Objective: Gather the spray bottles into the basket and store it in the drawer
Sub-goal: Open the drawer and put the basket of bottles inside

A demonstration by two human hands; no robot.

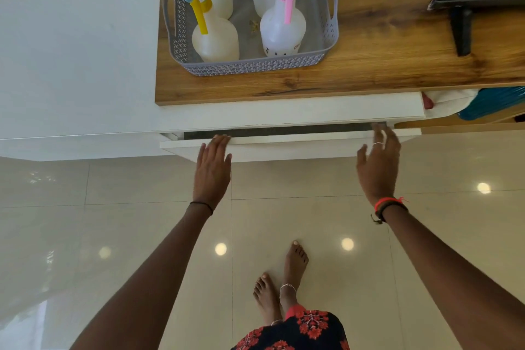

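Count: 4 spray bottles (216, 40), 1 basket (255, 67), 1 drawer (284, 148). Triggers: 2 yellow, 1 pink; the fourth is cropped, probably blue. 2 hands: left hand (213, 167), right hand (377, 162).

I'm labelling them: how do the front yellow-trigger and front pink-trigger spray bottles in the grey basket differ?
The yellow-trigger plastic spray bottle has a plain, cream-tinted body; the pink-trigger plastic spray bottle is whiter, with printed marks near its base. The yellow-trigger one stands front left, the pink-trigger one front right. Both stand upright in the grey perforated basket.
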